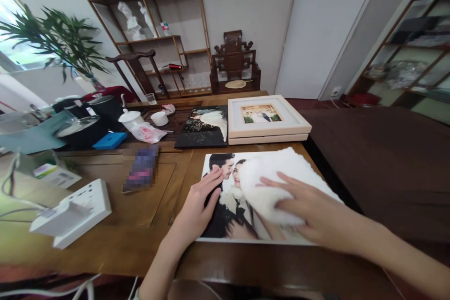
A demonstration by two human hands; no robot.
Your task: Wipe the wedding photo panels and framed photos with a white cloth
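A large wedding photo print lies flat on the wooden table in front of me, showing a couple. My left hand rests on its left part, fingers stretched out and flat, holding nothing. On the right part, my right hand presses a white fluffy cloth against the print. Its thumb and fingers are bent around the bunched cloth, slightly blurred. The cloth covers much of the print's right side. Just beyond the print are a dark photo panel and a stack of light wooden picture frames.
To the left, a white power strip with cables and a pixelated phone-like item lie on the table. Behind them stand a black pot, a blue box and a white teapot. A carved chair is at the back.
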